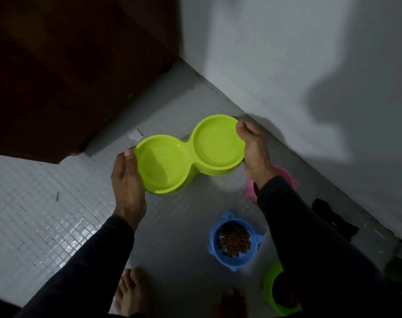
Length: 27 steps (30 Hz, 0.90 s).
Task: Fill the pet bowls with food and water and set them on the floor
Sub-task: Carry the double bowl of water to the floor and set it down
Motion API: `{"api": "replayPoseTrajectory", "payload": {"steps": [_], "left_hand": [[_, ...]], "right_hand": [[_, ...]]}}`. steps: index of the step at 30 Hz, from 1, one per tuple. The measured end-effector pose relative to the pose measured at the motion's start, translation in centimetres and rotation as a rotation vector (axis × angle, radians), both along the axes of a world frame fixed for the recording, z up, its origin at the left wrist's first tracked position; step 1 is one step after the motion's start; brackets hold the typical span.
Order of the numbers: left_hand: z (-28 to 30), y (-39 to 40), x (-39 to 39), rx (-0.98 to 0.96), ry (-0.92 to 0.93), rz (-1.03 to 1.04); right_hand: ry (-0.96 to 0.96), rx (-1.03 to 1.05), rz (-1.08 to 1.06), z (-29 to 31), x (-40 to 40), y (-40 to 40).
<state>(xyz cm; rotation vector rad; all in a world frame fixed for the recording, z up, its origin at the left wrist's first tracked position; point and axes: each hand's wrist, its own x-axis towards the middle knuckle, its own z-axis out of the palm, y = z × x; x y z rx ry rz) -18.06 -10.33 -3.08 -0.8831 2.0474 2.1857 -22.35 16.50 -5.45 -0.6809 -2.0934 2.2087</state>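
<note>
While both hands' fingers clamp the double bowl (191, 154) — water inside, blue bowl (233, 242) holds kibble.

Lime-green double bowl (191, 154); blue bowl (233, 242), brown kibble (234, 242); pink bowl (285, 175); green bowl (270, 288); grey tiled floor (58, 216)

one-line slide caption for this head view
Both hands, left and right, hold a lime double pet bowl above grey tiles, blue kibble bowl nearby.

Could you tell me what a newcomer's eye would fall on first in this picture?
First, the lime double bowl at centre, held above the tiled floor by the left hand and right hand at opposite ends. Next, the blue bowl of kibble on the floor below it.
</note>
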Motion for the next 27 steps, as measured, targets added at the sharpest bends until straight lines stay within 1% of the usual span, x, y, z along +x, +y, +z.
{"api": "replayPoseTrajectory", "payload": {"steps": [5,12,15,19,27], "left_hand": [[-2.4,-0.2,0.5,-0.021,-0.042,-0.051],[-4.9,-0.6,2.4,-0.003,-0.121,-0.124],[-5.8,-0.9,3.3,0.018,-0.154,-0.119],[-6.7,-1.0,4.2,0.018,-0.179,-0.111],[-7.8,-0.9,5.4,-0.012,-0.276,-0.098]], "right_hand": [[-0.048,0.024,0.036,-2.6,-0.9,0.3],[-0.111,0.125,0.178,-5.8,-2.2,0.5],[-0.159,0.145,0.144,-6.9,-2.5,0.4],[-0.191,0.195,0.170,-7.6,-2.6,0.0],[-0.180,0.276,0.235,-8.0,-2.8,-0.4]]}}
